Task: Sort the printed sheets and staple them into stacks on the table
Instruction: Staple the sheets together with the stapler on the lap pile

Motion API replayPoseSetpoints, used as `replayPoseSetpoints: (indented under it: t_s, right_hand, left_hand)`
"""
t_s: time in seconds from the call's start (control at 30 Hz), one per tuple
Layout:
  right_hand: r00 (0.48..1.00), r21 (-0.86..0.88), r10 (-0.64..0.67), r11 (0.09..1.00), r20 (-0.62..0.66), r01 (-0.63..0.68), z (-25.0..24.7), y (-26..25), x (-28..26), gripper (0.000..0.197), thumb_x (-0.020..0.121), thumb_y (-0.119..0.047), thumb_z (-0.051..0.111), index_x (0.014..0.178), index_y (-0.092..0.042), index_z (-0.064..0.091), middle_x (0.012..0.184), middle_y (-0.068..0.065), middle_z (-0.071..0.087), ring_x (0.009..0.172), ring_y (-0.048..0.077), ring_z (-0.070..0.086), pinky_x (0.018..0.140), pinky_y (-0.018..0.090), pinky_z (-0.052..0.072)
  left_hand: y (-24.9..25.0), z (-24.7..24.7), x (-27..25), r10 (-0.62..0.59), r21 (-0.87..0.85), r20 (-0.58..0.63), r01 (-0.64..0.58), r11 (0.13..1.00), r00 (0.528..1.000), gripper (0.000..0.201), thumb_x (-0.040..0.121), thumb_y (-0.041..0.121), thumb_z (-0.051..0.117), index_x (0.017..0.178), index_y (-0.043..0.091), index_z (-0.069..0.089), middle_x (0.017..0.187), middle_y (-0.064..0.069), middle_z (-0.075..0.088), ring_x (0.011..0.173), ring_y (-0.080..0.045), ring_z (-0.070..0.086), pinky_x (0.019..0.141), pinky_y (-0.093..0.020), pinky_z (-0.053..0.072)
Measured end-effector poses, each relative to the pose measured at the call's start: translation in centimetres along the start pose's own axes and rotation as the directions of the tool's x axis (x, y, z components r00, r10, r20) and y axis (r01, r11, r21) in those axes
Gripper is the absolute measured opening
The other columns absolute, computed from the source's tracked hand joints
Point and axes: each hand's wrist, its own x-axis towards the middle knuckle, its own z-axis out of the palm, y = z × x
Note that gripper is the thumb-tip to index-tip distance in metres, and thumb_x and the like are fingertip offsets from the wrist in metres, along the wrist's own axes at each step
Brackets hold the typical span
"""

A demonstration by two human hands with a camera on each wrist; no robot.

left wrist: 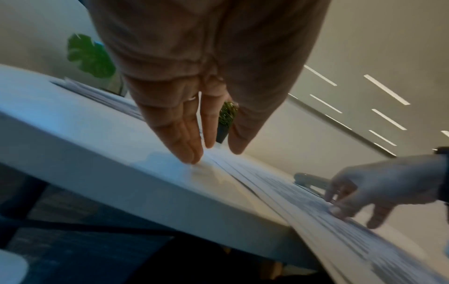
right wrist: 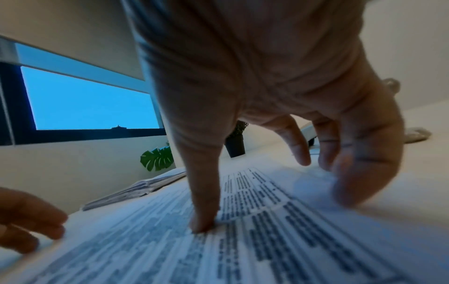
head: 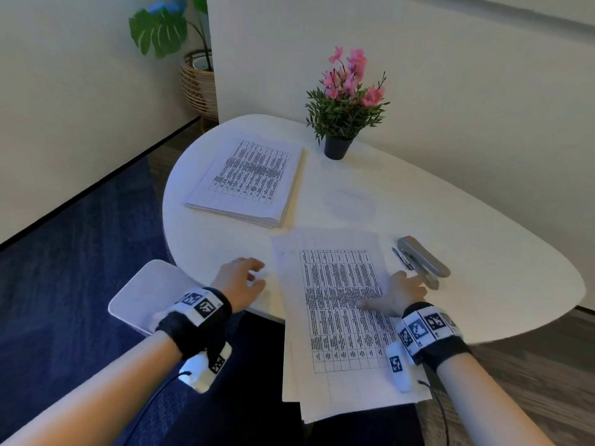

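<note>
Sheets (head: 341,310) at lower centre are pinned by the right hand (head: 401,292), fingers spread; left hand (head: 240,280) fingers, straight, are set on the desk (head: 467,252) beside them. Stapler (head: 421,257) is seen right.

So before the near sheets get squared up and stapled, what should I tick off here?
1. Right hand pressing on the near sheets: ok.
2. Left hand at their left edge, fingertips on the table: ok.
3. Sheet edges aligned: not ok, they are fanned.
4. Sheets fully on the table: not ok, they overhang the near edge.
5. Stapler within reach, beside the right hand: ok.
6. Staples loaded: cannot tell.
</note>
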Motion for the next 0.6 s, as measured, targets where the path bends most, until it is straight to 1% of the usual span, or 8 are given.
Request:
replayPoseSetpoints:
  t_s: [0.13,0.2,0.23,0.3,0.4,0.43,0.5,0.6]
  right_hand:
    - [0.998,0.073,-0.054,0.996,0.022,0.052,-0.4,-0.7,0.1,0.074,0.060,-0.056,0.081,0.104,-0.007,0.049,0.101,0.008,0.056,0.096,0.021,0.054,0.075,0.030,0.049]
    - [0.997,0.152,-0.069,0.986,0.029,0.064,-0.6,-0.7,0.1,0.060,0.060,-0.052,0.083,0.083,-0.011,0.046,0.078,0.002,0.054,0.070,0.013,0.051,0.055,0.022,0.041]
    - [0.997,0.194,-0.073,0.979,0.028,0.066,-0.7,-0.6,0.1,0.058,0.061,-0.050,0.084,0.076,-0.013,0.042,0.072,0.000,0.050,0.062,0.011,0.047,0.050,0.021,0.036]
    - [0.997,0.256,-0.065,0.965,0.031,0.055,-0.7,-0.7,0.1,0.058,0.061,-0.048,0.085,0.074,-0.013,0.040,0.069,0.000,0.049,0.062,0.013,0.048,0.053,0.023,0.038]
    - [0.997,0.226,-0.067,0.972,0.044,0.055,-0.2,-1.0,0.0,0.057,0.061,-0.049,0.084,0.085,-0.011,0.050,0.084,0.003,0.059,0.089,0.023,0.057,0.082,0.034,0.048]
    - [0.997,0.234,-0.077,0.970,0.031,0.068,0.0,-1.1,0.1,0.057,0.061,-0.047,0.085,0.092,-0.010,0.053,0.091,0.005,0.062,0.095,0.025,0.058,0.086,0.036,0.048]
    - [0.992,0.383,-0.124,0.915,-0.029,0.126,-0.1,-1.2,0.0,0.052,0.066,-0.031,0.085,0.103,-0.008,0.056,0.099,0.007,0.064,0.094,0.025,0.060,0.077,0.032,0.050]
    - [0.950,0.577,-0.241,0.755,-0.200,0.313,-2.0,-0.8,-0.6,0.042,0.069,-0.017,0.083,0.101,-0.010,0.056,0.093,0.006,0.062,0.087,0.025,0.062,0.071,0.032,0.051]
  left_hand:
    - [1.8,1.3,0.4,0.008,0.009,0.109,-0.009,1.000,0.994,0.048,0.093,0.025,0.056,0.137,0.009,0.044,0.130,-0.005,0.057,0.115,-0.015,0.057,0.099,-0.024,0.040]
    - [2.2,1.6,0.6,-0.012,-0.027,0.123,0.015,1.000,0.992,0.054,0.092,0.026,0.059,0.139,0.008,0.041,0.129,-0.005,0.057,0.114,-0.016,0.057,0.100,-0.024,0.040]
    - [2.3,1.7,0.6,-0.024,-0.047,0.126,0.030,0.998,0.992,0.057,0.090,0.026,0.061,0.140,0.008,0.040,0.129,-0.005,0.058,0.114,-0.016,0.058,0.100,-0.024,0.041]
    - [2.4,1.9,0.6,-0.047,-0.076,0.130,0.057,0.995,0.990,0.061,0.088,0.026,0.065,0.140,0.008,0.038,0.128,-0.005,0.058,0.115,-0.017,0.057,0.100,-0.024,0.041]
    - [2.2,2.2,0.6,-0.069,-0.092,0.137,0.082,0.992,0.988,0.066,0.085,0.025,0.068,0.141,0.008,0.037,0.128,-0.005,0.057,0.118,-0.017,0.055,0.102,-0.025,0.040]
    - [2.2,2.3,0.6,-0.075,-0.088,0.136,0.087,0.992,0.988,0.067,0.084,0.026,0.069,0.141,0.008,0.037,0.128,-0.005,0.057,0.118,-0.017,0.054,0.101,-0.024,0.039]
    - [2.1,2.5,0.7,-0.102,-0.103,0.135,0.116,0.988,0.986,0.071,0.083,0.028,0.071,0.142,0.009,0.035,0.130,-0.006,0.056,0.117,-0.018,0.054,0.100,-0.025,0.039]
    - [2.1,2.1,1.2,-0.151,-0.205,0.109,0.171,0.964,0.983,0.087,0.080,0.034,0.074,0.146,0.007,0.025,0.139,-0.010,0.045,0.122,-0.021,0.050,0.103,-0.033,0.040]
